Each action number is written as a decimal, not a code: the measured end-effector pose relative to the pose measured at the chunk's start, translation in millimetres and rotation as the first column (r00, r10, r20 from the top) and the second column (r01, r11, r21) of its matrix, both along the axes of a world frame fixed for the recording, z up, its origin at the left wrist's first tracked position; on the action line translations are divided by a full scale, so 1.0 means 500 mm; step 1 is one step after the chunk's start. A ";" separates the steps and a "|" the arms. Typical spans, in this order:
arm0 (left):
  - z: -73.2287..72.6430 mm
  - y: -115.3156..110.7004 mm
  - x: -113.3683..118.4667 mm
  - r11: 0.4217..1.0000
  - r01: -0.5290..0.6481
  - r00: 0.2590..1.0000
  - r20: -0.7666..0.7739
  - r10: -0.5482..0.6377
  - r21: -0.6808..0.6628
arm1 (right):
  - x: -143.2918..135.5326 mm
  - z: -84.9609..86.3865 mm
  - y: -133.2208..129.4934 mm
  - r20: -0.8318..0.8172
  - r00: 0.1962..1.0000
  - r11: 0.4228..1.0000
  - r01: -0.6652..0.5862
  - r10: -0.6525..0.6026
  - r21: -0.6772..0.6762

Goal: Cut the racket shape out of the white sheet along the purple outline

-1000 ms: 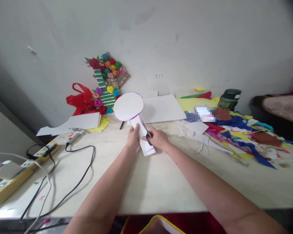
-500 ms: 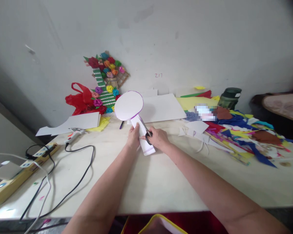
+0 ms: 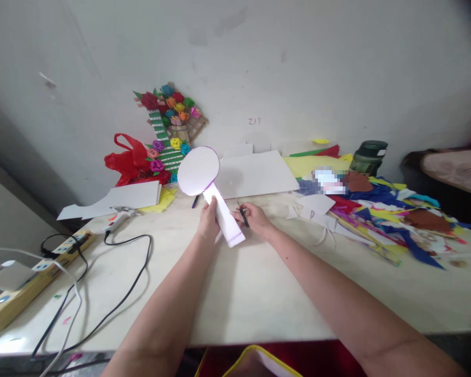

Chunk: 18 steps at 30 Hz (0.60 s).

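A white paper cutout (image 3: 199, 171) has a round head, a long straight stem and purple lines along parts of its edge. My left hand (image 3: 209, 220) grips the stem just below the round part, thumb on top. My right hand (image 3: 255, 219) is closed on the handles of a pair of scissors (image 3: 243, 214), whose blades point up and away, to the right of the stem and apart from it. Some right fingers lie close to the stem's right edge; whether they touch it cannot be made out.
White sheets (image 3: 259, 173) lie against the wall behind. Colourful scraps (image 3: 400, 209), a phone (image 3: 329, 181) and a green bottle (image 3: 369, 158) are at the right. Paper flowers (image 3: 176, 107), a red bag (image 3: 129, 157), a power strip (image 3: 58, 254) and cables (image 3: 141, 269) are at the left.
The paper cutout and my left hand have shifted slightly left. The scissors have come away from the stem's edge, and my right hand has turned a little.
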State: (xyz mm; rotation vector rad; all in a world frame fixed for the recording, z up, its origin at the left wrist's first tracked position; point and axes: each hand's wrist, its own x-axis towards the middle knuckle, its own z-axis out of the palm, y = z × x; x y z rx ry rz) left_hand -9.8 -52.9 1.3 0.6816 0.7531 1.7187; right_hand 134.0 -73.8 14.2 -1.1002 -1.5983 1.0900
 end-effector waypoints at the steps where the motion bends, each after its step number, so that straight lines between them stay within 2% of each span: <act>1: 0.000 0.002 -0.005 1.000 -0.010 1.000 0.013 0.010 -0.010 | 0.000 0.002 -0.001 -0.100 0.995 0.997 -0.024 0.017 -0.067; 3: 0.000 0.006 -0.014 0.999 -0.015 0.999 0.029 0.016 -0.029 | -0.001 0.009 -0.007 -0.208 0.978 0.984 -0.066 0.031 -0.165; 6: 0.003 0.005 -0.018 0.999 -0.017 1.000 0.025 0.018 -0.038 | -0.002 0.019 -0.017 -0.239 0.971 0.970 -0.089 0.033 -0.227; 10: 0.011 -0.004 -0.012 0.999 -0.017 1.000 -0.020 0.016 -0.028 | -0.007 0.014 -0.018 -0.253 0.966 0.967 -0.114 0.053 -0.230; 18: 0.017 -0.008 0.000 0.996 -0.076 0.995 -0.063 0.079 0.048 | -0.026 -0.019 -0.007 -0.323 0.943 0.973 -0.142 0.077 -0.181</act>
